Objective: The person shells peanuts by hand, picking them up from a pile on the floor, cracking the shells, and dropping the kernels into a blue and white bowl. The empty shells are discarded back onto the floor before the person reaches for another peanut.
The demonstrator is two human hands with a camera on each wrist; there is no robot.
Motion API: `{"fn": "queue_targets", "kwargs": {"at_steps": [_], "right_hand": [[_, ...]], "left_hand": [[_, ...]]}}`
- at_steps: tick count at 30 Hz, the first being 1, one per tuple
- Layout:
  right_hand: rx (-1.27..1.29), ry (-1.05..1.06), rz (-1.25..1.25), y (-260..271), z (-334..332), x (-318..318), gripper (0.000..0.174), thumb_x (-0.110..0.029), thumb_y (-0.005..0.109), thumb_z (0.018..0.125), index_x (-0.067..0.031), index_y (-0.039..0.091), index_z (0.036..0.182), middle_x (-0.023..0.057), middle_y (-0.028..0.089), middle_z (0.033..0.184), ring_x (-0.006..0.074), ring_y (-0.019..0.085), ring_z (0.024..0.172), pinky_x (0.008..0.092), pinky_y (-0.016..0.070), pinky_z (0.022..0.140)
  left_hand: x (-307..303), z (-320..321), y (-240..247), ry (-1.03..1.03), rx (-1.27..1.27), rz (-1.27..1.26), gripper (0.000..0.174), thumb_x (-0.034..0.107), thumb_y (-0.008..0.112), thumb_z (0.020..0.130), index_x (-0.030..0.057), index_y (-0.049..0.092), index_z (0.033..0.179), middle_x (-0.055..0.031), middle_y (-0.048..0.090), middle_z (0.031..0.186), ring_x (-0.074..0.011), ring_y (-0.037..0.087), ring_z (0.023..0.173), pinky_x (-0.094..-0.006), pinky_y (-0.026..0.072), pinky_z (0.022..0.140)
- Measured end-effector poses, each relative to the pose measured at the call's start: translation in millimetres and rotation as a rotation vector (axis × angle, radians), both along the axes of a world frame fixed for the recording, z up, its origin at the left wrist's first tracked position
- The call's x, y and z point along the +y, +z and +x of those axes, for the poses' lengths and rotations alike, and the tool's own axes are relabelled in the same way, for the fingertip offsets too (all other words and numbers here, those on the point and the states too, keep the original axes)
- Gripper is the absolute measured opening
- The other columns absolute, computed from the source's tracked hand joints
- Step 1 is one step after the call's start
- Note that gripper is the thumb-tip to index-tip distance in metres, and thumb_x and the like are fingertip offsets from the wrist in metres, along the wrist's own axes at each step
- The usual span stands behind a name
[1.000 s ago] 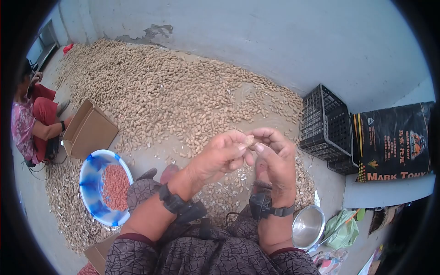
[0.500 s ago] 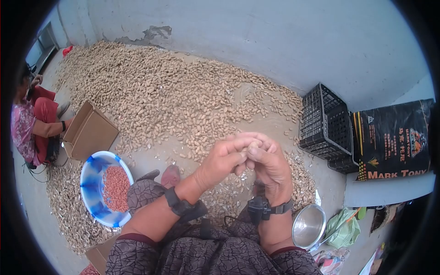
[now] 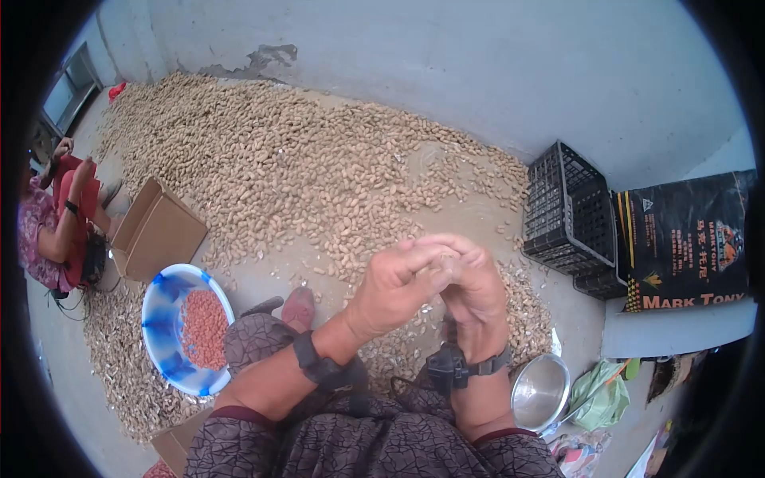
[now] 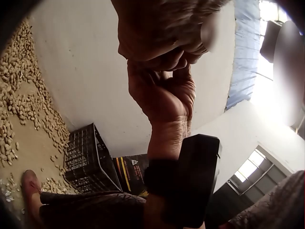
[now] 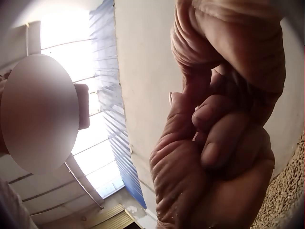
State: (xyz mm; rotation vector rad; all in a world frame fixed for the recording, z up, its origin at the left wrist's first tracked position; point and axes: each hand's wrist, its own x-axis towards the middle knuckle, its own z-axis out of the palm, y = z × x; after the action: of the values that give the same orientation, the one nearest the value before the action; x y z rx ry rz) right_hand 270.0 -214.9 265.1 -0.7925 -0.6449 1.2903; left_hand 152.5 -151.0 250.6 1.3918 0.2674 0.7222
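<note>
Both hands meet in front of the lap in the head view, close over one another. My left hand [image 3: 389, 288] has its thumb and fingertips curled against those of my right hand [image 3: 480, 293]. Between them they pinch a peanut, now mostly hidden behind thumbs and fingers. In both wrist views the fingers of the two hands are bent inward and touching. Below and beyond lies a wide heap of unshelled peanuts [image 3: 279, 159]. A blue and white basin [image 3: 165, 338] at the left holds shelled pink peanuts [image 3: 205, 328].
Another person [image 3: 56, 227] squats at far left by a cardboard box [image 3: 163, 235]. Broken shells [image 3: 119, 358] cover the floor around the basin. On the right are black crates [image 3: 566, 211], a black printed sack [image 3: 689, 239], a metal bowl [image 3: 540, 390] and a green bag [image 3: 598, 402].
The hands have closed in over each other, covering the peanut that showed at the fingertips before. The other person at the left has raised a forearm away from the box.
</note>
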Motion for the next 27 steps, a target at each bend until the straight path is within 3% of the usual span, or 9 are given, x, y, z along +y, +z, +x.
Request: {"fn": "queue_targets", "kwargs": {"at_steps": [5, 7, 10, 13, 16, 23, 26, 27], "right_hand": [[0.002, 0.005, 0.045, -0.4, 1.1, 1.0, 0.036, -0.012, 0.064, 0.075, 0.0106, 0.053, 0.101, 0.0187, 0.060, 0.096, 0.0207, 0.059, 0.086, 0.0283, 0.0455, 0.079], [0.056, -0.021, 0.010, -3.4, 0.5, 2.5, 0.034, -0.011, 0.064, 0.076, 0.0105, 0.054, 0.100, 0.0152, 0.061, 0.092, 0.0167, 0.059, 0.080, 0.0248, 0.0469, 0.073], [-0.025, -0.079, -0.026, -8.9, -3.7, 3.9, 0.032, -0.010, 0.064, 0.076, 0.0084, 0.055, 0.101, 0.0109, 0.061, 0.086, 0.0132, 0.059, 0.073, 0.0217, 0.0466, 0.066], [-0.153, -0.142, -0.052, 1.9, -8.9, 3.5, 0.028, -0.006, 0.063, 0.076, 0.0057, 0.056, 0.100, 0.0083, 0.060, 0.080, 0.0129, 0.058, 0.067, 0.0220, 0.0461, 0.064], [-0.224, -0.256, -0.004, 1.5, -10.7, 3.7, 0.021, -0.003, 0.060, 0.077, 0.0044, 0.058, 0.096, 0.0074, 0.060, 0.076, 0.0129, 0.057, 0.062, 0.0226, 0.0457, 0.062], [-0.246, -0.191, -0.067, 1.8, -11.5, 2.8, 0.012, -0.002, 0.059, 0.077, 0.0035, 0.059, 0.088, 0.0059, 0.059, 0.069, 0.0127, 0.057, 0.061, 0.0227, 0.0453, 0.059], [-0.366, -0.297, -0.105, 4.4, -14.3, 2.9, 0.006, -0.003, 0.059, 0.077, 0.0017, 0.059, 0.081, 0.0032, 0.058, 0.066, 0.0101, 0.054, 0.059, 0.0218, 0.0432, 0.055], [-0.560, -0.383, -0.087, -2.8, -12.5, 2.5, 0.005, -0.003, 0.059, 0.077, 0.0014, 0.058, 0.078, 0.0029, 0.058, 0.064, 0.0090, 0.051, 0.057, 0.0218, 0.0415, 0.053]], "left_hand": [[1.3, -0.7, 1.3, 0.006, 0.013, 0.059, 0.022, 0.016, 0.052, 0.084, -0.0002, 0.058, 0.098, -0.0001, 0.057, 0.075, -0.0040, 0.042, 0.057, -0.0189, 0.0365, 0.052], [4.3, 0.0, 3.2, -0.112, -0.042, -0.294, 0.026, 0.019, 0.046, 0.088, -0.0003, 0.056, 0.103, 0.0022, 0.049, 0.065, -0.0033, 0.039, 0.057, -0.0175, 0.0329, 0.049], [7.4, 3.1, 0.3, -0.152, -0.126, -0.460, 0.034, 0.022, 0.040, 0.092, -0.0029, 0.049, 0.113, 0.0039, 0.042, 0.065, -0.0020, 0.033, 0.052, -0.0159, 0.0260, 0.042], [4.7, 4.5, 0.6, -0.035, -0.183, -0.500, 0.037, 0.022, 0.040, 0.092, -0.0010, 0.043, 0.121, 0.0042, 0.043, 0.070, -0.0008, 0.034, 0.056, -0.0140, 0.0259, 0.043], [6.8, 3.7, -0.6, -0.052, -0.214, -0.514, 0.040, 0.023, 0.041, 0.092, 0.0012, 0.038, 0.126, 0.0048, 0.043, 0.071, -0.0006, 0.035, 0.056, -0.0132, 0.0264, 0.043], [1.4, 6.0, -3.4, -0.056, -0.153, -0.553, 0.041, 0.025, 0.042, 0.092, 0.0019, 0.039, 0.125, 0.0051, 0.043, 0.072, -0.0009, 0.035, 0.055, -0.0138, 0.0278, 0.045], [6.4, 6.8, 0.1, 0.008, -0.071, -0.458, 0.039, 0.024, 0.043, 0.092, 0.0015, 0.042, 0.123, 0.0063, 0.043, 0.068, -0.0013, 0.035, 0.053, -0.0147, 0.0282, 0.045], [9.4, 6.2, 0.2, 0.050, -0.038, -0.426, 0.036, 0.024, 0.043, 0.091, 0.0011, 0.046, 0.120, 0.0067, 0.044, 0.066, -0.0016, 0.034, 0.052, -0.0151, 0.0283, 0.045]]}}
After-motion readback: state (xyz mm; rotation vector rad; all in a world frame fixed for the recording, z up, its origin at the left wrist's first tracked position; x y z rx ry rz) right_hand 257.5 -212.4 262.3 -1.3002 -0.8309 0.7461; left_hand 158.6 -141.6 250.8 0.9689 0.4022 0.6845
